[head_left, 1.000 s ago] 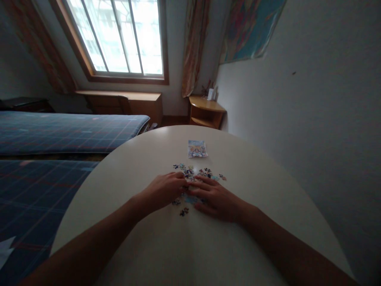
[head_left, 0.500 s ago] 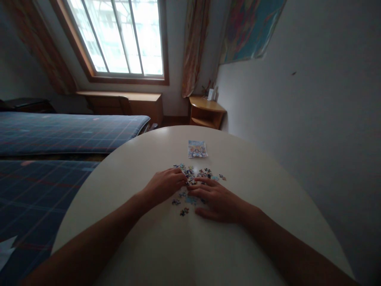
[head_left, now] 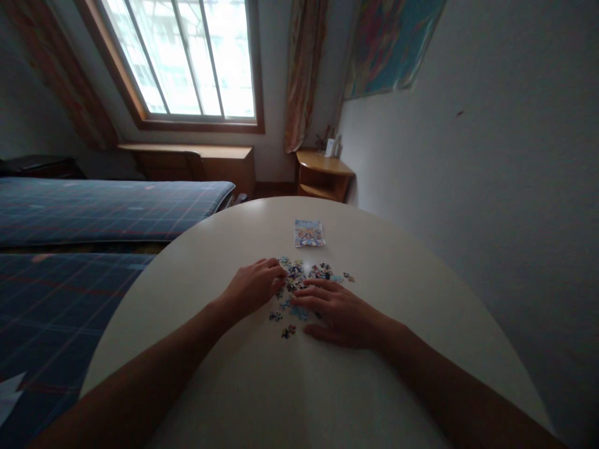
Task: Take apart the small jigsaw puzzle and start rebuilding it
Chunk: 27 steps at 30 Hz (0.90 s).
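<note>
Small jigsaw puzzle pieces (head_left: 296, 270) lie in a loose heap on the white round table (head_left: 210, 386). At the heap's left edge is my left hand (head_left: 257, 284), its fingers curled together; whatever they may hold is hidden. My right hand (head_left: 339, 312) rests over the heap's right side, palm down, fingers spread and touching pieces beneath. Two clusters lie apart on the near side, a bluish puzzle piece group (head_left: 276, 317) and a brown-and-dark puzzle piece group (head_left: 288, 332). Beyond the heap lies a small printed picture sheet (head_left: 309, 234).
A plaid-covered bed (head_left: 107, 206) stands left of the table. Past the table are a wooden desk (head_left: 229, 163) under the window and a corner shelf (head_left: 325, 163). The wall (head_left: 477, 206) runs along the right side.
My left hand has drawn back slightly to the left and up, uncovering more pieces between the hands. My right hand remains spread over the heap, nearly unmoved.
</note>
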Motion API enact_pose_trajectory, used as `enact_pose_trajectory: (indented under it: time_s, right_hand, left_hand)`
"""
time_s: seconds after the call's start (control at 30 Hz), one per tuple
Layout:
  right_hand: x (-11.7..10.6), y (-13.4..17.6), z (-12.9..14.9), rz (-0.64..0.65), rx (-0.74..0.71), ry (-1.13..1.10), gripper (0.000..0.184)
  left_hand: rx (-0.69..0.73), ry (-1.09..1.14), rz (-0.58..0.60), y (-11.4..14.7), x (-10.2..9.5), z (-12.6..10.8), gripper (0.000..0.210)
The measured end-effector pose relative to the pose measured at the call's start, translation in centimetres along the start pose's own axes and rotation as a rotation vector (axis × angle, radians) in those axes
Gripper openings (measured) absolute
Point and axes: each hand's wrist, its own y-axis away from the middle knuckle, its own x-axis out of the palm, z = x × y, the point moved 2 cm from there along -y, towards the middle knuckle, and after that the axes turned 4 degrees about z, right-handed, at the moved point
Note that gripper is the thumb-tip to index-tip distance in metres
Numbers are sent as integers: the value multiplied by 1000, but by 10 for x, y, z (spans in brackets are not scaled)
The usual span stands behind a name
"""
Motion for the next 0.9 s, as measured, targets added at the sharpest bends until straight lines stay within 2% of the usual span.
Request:
enact_pose_trajectory:
  time_s: [0.23, 0.43, 0.6, 0.73, 0.9]
  right_hand:
    - [1, 2, -4, -51, 49, -19, 45]
    - [2, 3, -8, -79, 25, 19, 36]
    - [2, 3, -12, -93, 38, 27, 32]
    - [0, 4, -11, -93, 43, 26, 31]
    - [-3, 3, -8, -100, 48, 7, 41]
  left_hand:
    - [-12, 8, -31, -1, -1, 2, 20]
    - [-61, 283, -80, -3, -3, 1, 23]
    - [-92, 384, -11, -5, -2, 1, 24]
    - [-129, 373, 55, -2, -5, 11, 24]
    - [-203, 284, 185, 5, -13, 27, 24]
